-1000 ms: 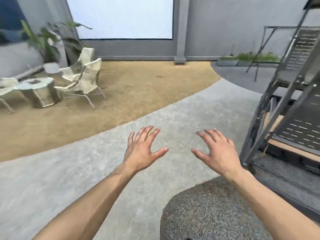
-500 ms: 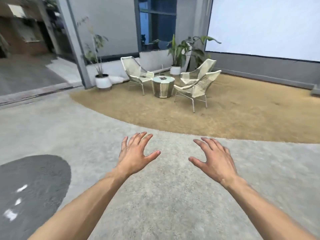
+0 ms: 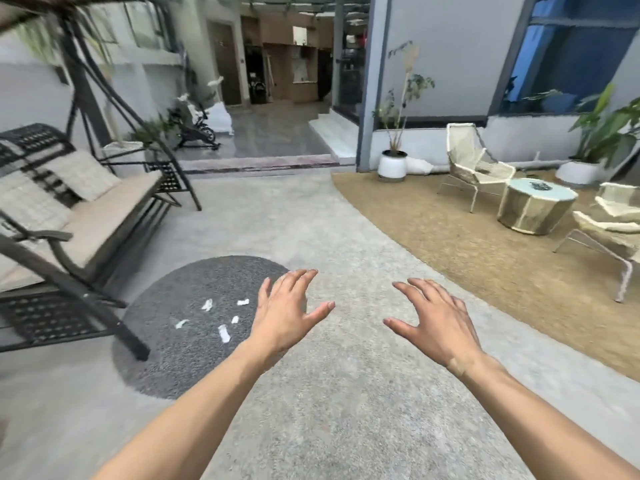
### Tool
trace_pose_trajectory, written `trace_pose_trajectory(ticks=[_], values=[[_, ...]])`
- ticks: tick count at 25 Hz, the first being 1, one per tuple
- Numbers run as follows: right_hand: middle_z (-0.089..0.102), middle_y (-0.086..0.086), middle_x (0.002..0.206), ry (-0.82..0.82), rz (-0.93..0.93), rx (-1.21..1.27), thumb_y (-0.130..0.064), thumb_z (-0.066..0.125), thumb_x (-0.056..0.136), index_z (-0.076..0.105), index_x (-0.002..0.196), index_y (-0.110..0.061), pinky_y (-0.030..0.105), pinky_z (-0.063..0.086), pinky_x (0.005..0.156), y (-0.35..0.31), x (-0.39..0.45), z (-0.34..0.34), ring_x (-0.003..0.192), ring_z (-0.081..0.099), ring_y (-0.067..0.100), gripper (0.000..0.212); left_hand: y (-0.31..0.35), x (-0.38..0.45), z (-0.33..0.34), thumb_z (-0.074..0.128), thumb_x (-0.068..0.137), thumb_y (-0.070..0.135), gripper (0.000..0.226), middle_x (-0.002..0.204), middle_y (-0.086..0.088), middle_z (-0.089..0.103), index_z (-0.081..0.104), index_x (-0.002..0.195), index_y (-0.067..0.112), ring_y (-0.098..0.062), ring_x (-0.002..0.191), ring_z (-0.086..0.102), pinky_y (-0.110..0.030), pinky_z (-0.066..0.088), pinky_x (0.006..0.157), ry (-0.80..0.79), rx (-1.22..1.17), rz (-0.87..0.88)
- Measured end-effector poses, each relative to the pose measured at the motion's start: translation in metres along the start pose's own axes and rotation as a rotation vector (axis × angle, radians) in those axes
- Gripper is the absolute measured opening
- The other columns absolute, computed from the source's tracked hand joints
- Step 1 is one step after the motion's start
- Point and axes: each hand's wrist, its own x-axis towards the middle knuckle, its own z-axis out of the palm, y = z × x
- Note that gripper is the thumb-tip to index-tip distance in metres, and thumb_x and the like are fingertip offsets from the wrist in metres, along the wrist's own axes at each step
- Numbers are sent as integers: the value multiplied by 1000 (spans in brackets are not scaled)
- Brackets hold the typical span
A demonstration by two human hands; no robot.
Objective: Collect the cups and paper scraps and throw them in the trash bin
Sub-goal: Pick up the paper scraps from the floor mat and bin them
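Observation:
Several white paper scraps (image 3: 223,332) lie scattered on a dark round gravel patch (image 3: 180,358) in the concrete floor, left of centre. My left hand (image 3: 287,313) hovers in the air just right of the scraps, palm down, fingers spread, holding nothing. My right hand (image 3: 436,320) is stretched out beside it over the pale concrete, also spread and empty. I see no cups and no trash bin in this view.
A black swing bench (image 3: 79,216) with beige cushions stands at the left, its leg beside the gravel patch. At the right, on sandy ground, are woven chairs (image 3: 474,168) and a small round table (image 3: 535,209). A white potted plant (image 3: 392,165) stands by a pillar.
My view has swung to the left: the chairs and table slid to the right edge, and the swing bench and the scraps came into sight. Both hands stay spread and empty.

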Motion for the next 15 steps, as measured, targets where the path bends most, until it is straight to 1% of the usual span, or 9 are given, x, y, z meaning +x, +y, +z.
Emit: trace_pose_trajectory(ticks=[4,8,11,15], values=[[34,-10,149,-49,-152,49,-71,48,80,32,141,-42,40,27,107,-69,64,40,139,24,14,69,-92,-10,-18,29,80,82,76,149,13,38,28,144,40,-9,140,27,-49,9,118,24,54,-189],[37,-9,147,-70,-268,74,-70,51,79,35,140,-42,41,30,105,-117,122,73,137,28,14,69,-161,-19,-26,33,81,80,73,147,12,40,25,144,43,-9,138,30,-49,10,118,52,92,-335],[38,-9,147,-90,-339,103,-71,51,78,35,140,-41,41,30,105,-140,163,103,137,28,14,71,-200,-12,-25,33,81,80,73,148,11,40,23,144,45,-9,138,30,-51,10,118,56,115,-429],[38,-8,147,-111,-427,137,-70,52,78,34,140,-41,42,31,104,-157,230,143,136,30,15,72,-241,20,-17,31,79,82,76,147,11,41,26,144,43,-10,137,32,-52,12,117,92,168,-491]])
